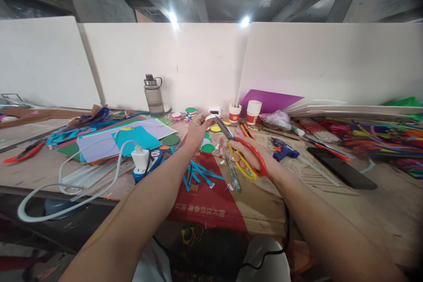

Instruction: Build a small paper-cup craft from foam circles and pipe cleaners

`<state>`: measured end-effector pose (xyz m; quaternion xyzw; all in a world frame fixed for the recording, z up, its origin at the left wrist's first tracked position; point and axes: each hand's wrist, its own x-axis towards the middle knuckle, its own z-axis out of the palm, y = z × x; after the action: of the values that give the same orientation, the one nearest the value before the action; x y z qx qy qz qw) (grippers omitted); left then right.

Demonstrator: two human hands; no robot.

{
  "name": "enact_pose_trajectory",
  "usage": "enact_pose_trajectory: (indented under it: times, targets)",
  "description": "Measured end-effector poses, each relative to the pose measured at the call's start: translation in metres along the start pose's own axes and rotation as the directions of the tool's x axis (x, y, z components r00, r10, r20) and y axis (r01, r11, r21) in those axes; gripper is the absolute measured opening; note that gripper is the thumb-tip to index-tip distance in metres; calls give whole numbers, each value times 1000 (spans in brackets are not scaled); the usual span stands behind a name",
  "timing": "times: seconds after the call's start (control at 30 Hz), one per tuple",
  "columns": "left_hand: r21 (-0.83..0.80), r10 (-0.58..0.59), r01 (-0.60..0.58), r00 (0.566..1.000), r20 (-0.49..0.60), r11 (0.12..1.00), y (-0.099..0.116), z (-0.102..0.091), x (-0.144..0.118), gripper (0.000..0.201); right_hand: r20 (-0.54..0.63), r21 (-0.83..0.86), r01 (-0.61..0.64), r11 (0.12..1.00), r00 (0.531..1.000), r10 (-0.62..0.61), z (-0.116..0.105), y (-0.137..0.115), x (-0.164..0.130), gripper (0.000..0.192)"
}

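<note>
My left hand (197, 128) pinches a small white ring-like piece (210, 117) above the cardboard-covered table; I cannot tell whether it is tape or paper. My right hand (249, 150) grips scissors (225, 128) with one red and one yellow handle. Their blade tips point up and left and reach the white piece, though whether they touch it is unclear. Below the hands lie blue paper strips (201, 174), a green-topped round piece (208, 148), a yellow disc (216, 128) and a pen (234, 175).
To the left are coloured paper sheets (99, 145), a white plug (140, 158) with a cable, and a water bottle (153, 99). Paper cups (253, 112) stand at the back. On the right are a blue glue gun (284, 150), a black phone (340, 167) and colourful pipe cleaners (383, 136).
</note>
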<state>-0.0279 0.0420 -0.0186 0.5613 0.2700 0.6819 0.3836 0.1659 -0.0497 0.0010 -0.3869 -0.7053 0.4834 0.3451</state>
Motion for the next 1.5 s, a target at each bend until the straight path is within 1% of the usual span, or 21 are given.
enact_pose_trajectory:
  times: [0.17,0.37,0.53,0.77,1.07,1.27,1.5]
  targets:
    - [-30,2,-2,1000,8,1000,-2,0,0,31,8,8,33,999,999,-33,-1,5,3,37]
    - [-76,18,-19,1000,-13,997,-4,0,2,29,-1,4,45,999,999,-45,-1,7,3,37]
    - [-60,8,-7,1000,3,998,-4,0,2,32,-6,35,32,999,999,-32,0,7,3,37]
    - [-70,-7,8,1000,7,998,-3,0,1,33,9,60,3,998,1000,-4,0,5,2,40]
    - [-47,-9,10,1000,10,999,-1,0,1,33,14,23,41,999,999,-41,-2,8,3,42]
    - [-35,-2,2,1000,5,999,-2,0,2,29,-1,10,50,999,999,-50,-2,7,2,38]
    - [-74,8,-8,1000,-4,997,-2,0,3,27,-4,47,2,999,1000,-2,0,2,2,33]
